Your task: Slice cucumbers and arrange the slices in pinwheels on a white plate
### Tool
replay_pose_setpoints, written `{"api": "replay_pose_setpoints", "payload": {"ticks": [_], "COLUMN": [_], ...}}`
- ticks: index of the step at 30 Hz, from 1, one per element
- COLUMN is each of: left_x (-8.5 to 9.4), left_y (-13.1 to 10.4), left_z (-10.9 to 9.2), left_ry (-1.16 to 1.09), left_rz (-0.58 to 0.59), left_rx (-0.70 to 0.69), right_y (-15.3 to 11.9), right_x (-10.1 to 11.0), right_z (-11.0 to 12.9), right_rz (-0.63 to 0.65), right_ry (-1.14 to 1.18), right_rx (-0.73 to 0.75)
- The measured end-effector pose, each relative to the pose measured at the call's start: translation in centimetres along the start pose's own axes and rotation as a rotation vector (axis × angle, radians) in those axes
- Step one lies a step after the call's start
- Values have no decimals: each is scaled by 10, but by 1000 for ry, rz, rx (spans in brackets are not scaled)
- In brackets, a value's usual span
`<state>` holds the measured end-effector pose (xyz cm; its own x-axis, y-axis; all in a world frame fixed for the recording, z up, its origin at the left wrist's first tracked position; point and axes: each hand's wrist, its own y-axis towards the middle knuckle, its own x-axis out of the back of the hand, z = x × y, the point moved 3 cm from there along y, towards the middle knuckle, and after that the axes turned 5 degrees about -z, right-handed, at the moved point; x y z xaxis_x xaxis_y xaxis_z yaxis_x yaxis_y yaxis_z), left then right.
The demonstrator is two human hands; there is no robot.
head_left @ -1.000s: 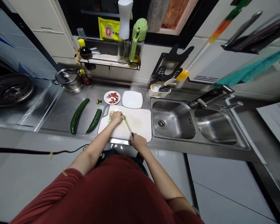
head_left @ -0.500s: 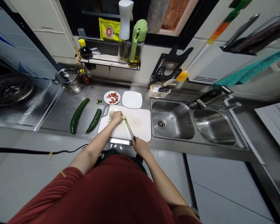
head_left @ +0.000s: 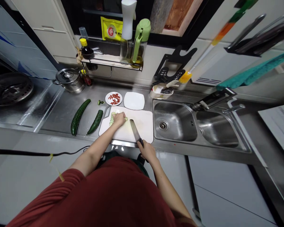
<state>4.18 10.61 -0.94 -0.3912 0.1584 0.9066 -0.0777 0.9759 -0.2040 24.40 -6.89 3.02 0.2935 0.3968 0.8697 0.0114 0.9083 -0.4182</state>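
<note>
My right hand (head_left: 148,151) clamps knife (head_left: 134,130); left hand (head_left: 119,119) over slices (head_left: 111,121) on board (head_left: 145,123), grip unclear. Likely light, slick; pinch rims.

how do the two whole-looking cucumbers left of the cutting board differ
The far-left cucumber is longer, while the cucumber nearer the board is clearly shorter. The far-left cucumber's upper end reaches farther back on the counter; the nearer cucumber's stops closer to the person. Both are dark green, bumpy-skinned and lie slanted, upper ends leaning right.
</note>
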Motion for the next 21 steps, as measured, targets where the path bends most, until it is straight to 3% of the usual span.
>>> {"api": "replay_pose_setpoints", "payload": {"ticks": [11,21], "left_x": [6,18], "left_y": [-14,-38], "left_z": [17,42], "left_ry": [-308,-495], "left_rz": [-30,-88], "left_rx": [159,200], "right_y": [7,12], "right_x": [-4,-3], "right_z": [-8,-2], "right_rz": [-32,-20], "right_ry": [-13,-12], "right_rx": [-11,14]}}
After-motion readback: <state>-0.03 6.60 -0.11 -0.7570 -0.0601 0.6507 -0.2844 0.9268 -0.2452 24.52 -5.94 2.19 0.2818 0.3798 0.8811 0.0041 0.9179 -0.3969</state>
